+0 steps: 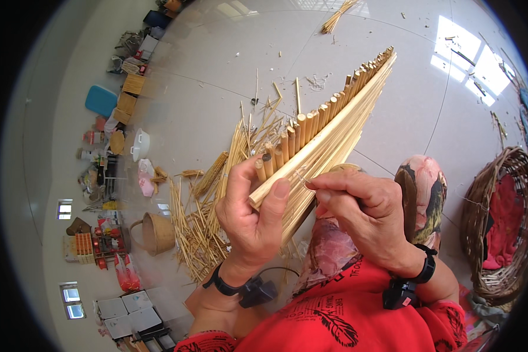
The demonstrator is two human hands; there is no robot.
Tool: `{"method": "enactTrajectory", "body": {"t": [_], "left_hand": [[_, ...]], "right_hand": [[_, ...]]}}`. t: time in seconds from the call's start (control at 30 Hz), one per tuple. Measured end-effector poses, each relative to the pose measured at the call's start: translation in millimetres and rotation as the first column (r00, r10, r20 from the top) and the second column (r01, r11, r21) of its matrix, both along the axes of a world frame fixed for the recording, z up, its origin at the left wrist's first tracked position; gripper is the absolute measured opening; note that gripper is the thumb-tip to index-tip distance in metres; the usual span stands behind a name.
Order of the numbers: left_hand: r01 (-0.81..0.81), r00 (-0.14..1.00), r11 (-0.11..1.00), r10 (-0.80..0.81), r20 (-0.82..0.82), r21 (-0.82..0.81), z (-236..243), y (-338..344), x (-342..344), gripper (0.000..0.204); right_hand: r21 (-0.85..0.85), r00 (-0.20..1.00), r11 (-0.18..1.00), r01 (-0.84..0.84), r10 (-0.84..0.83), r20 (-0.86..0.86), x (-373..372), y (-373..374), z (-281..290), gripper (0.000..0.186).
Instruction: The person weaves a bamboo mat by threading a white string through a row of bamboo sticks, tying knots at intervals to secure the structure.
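A long row of pale straw-coloured stalks [349, 126], their cut ends standing up side by side, runs from my hands toward the upper right. A thicker smooth stick [302, 154] lies along the row. My left hand [249, 214] is closed around the near end, its thumb pressing on the stick and its fingers behind the cut ends. My right hand [372, 217] is closed in a pinch on a thin pale thread [301, 176] beside the stick, close to the left thumb. The fingertips partly hide the thread.
Loose stalks [196, 234] lie heaped on the tiled floor to the left. A small stalk bundle [337, 16] lies far ahead. At the right stands a wicker basket [472, 226] with red cloth inside. A tan bucket [158, 233] and household goods line the left wall.
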State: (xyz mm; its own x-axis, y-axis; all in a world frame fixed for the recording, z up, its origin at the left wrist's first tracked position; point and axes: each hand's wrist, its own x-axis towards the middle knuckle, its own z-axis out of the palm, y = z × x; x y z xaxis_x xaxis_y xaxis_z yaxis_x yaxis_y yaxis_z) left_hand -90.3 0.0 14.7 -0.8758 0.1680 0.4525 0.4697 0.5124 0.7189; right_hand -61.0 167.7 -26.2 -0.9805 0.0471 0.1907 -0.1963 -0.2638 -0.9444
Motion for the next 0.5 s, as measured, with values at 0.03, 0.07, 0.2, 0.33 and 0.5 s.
{"method": "enactTrajectory", "body": {"t": [0.03,0.07,0.2,0.33,0.5], "left_hand": [[0.007,1.000,1.000,-0.007,0.001,0.006,0,0,0,0.034],[0.007,1.000,1.000,-0.007,0.001,0.007,0,0,0,0.034],[-0.010,1.000,1.000,0.010,0.014,-0.008,1,0,2,0.032],[-0.008,1.000,0.999,0.008,-0.004,-0.048,1,-1,2,0.029],[0.010,0.998,0.994,-0.016,-0.056,-0.113,0,8,15,0.029]], "right_hand": [[0.008,1.000,1.000,-0.005,0.005,-0.002,0,0,0,0.014],[0.016,1.000,1.000,-0.010,0.010,-0.003,0,0,0,0.015],[-0.007,1.000,1.000,-0.001,0.001,0.005,0,-2,0,0.015],[0.010,0.999,1.000,0.030,-0.029,-0.016,1,-1,-1,0.014],[0.103,0.997,0.993,0.066,-0.061,-0.050,13,10,0,0.011]]}}
